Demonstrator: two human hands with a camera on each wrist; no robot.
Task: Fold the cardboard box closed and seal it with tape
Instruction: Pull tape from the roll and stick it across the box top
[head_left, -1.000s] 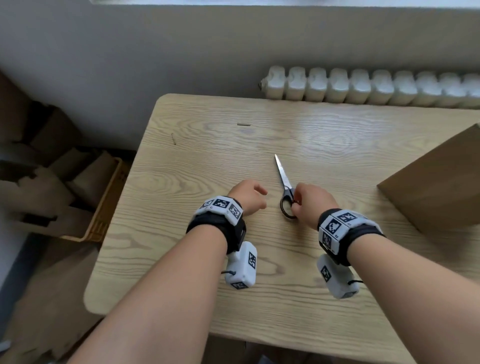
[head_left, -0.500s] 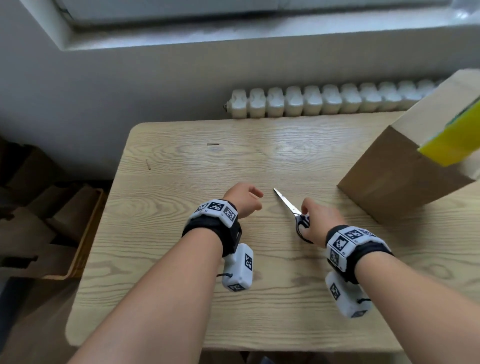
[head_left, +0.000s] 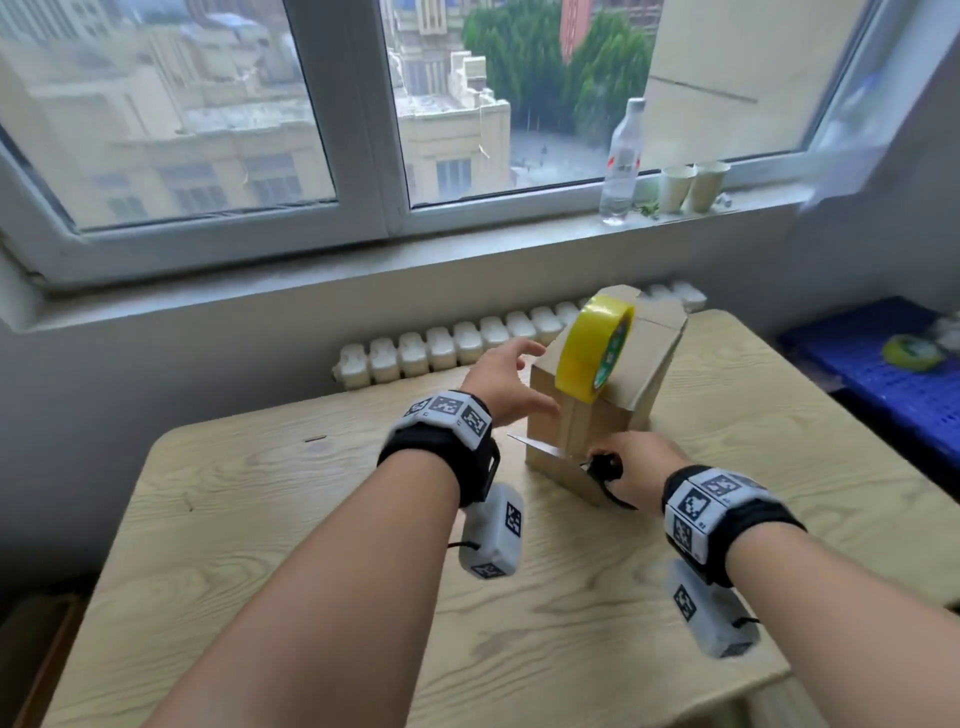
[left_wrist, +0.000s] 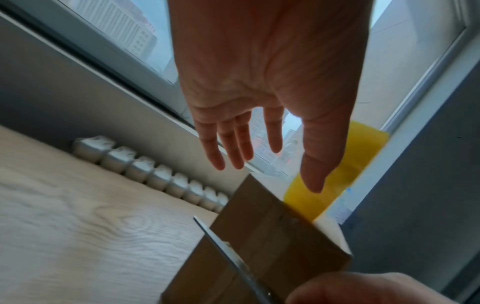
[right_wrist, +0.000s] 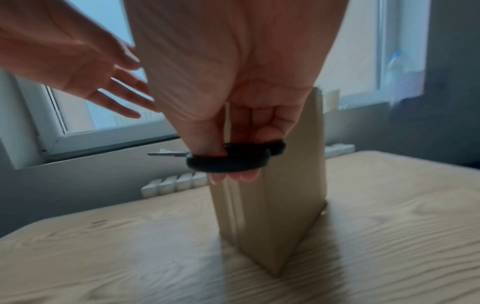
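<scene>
1. The left hand (head_left: 501, 382) reached forward at the centre of the head view, palm down, fingers spread wide and straight, holding nothing, just beside the box's left edge.
2. The right hand (head_left: 636, 470) sat lower right of it, fingers curled through the black handles of the scissors (head_left: 582, 462), blade pointing left across the box's front.
3. The cardboard box (head_left: 597, 421) stood on the desk (head_left: 311, 519) at centre frame.
4. The yellow tape roll (head_left: 592, 353) stood on edge on top of the box.
</scene>
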